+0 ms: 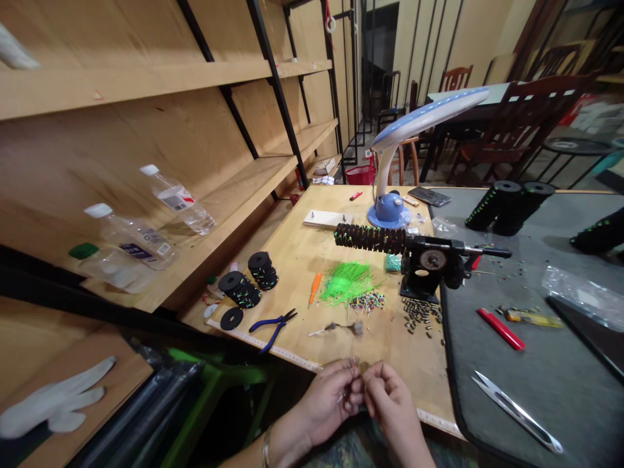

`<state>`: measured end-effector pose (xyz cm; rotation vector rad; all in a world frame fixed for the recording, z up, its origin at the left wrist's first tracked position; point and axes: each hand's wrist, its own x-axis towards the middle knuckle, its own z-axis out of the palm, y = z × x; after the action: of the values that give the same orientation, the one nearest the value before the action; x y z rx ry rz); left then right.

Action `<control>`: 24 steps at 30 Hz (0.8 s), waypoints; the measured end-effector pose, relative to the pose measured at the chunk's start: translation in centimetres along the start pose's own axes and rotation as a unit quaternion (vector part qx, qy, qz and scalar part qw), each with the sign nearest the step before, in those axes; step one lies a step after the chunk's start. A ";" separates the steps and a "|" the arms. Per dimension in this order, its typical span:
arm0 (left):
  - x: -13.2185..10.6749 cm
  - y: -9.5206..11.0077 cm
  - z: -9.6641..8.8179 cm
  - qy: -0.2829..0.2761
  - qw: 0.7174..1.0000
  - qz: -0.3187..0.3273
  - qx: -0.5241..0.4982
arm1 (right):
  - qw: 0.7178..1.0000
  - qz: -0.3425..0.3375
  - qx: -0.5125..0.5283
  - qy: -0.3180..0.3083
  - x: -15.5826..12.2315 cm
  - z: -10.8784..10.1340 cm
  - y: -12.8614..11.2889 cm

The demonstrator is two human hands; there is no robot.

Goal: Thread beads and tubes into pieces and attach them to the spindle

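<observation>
My left hand (pixel 325 402) and my right hand (pixel 390 402) meet at the near edge of the wooden table (pixel 312 253). Both are pinched shut on a small thin thing held between their fingertips, too small to name. Just beyond them lie a small tufted piece (pixel 341 328), a pile of coloured beads (pixel 366 301), a pile of small dark metal pieces (pixel 420 316) and a bunch of green strands (pixel 347 282).
A black winder clamp (pixel 429 266) with a loaded spool rod stands mid-table, behind it a blue desk lamp (pixel 390 209). Blue pliers (pixel 273 323), black foam discs (pixel 238 289), an orange tool (pixel 314 287). Grey mat (pixel 536 364) at right holds snips (pixel 517 411) and a red pen (pixel 500 329). Bottles (pixel 131 237) on the left shelf.
</observation>
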<state>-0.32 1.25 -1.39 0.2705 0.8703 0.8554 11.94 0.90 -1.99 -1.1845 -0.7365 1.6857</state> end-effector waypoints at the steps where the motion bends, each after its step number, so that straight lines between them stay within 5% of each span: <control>1: 0.0 0.0 0.1 0.002 1.000 0.004 0.007 | 1.000 -0.002 0.002 0.002 0.0 0.0 -0.1; 24: -0.1 -0.2 0.2 0.051 0.985 0.061 0.153 | 0.999 -0.031 -0.034 0.016 0.3 -0.7 0.8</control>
<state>-0.09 1.06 -1.27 0.5572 1.0903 0.8529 12.33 0.84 -3.00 -1.2211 -0.8075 1.5988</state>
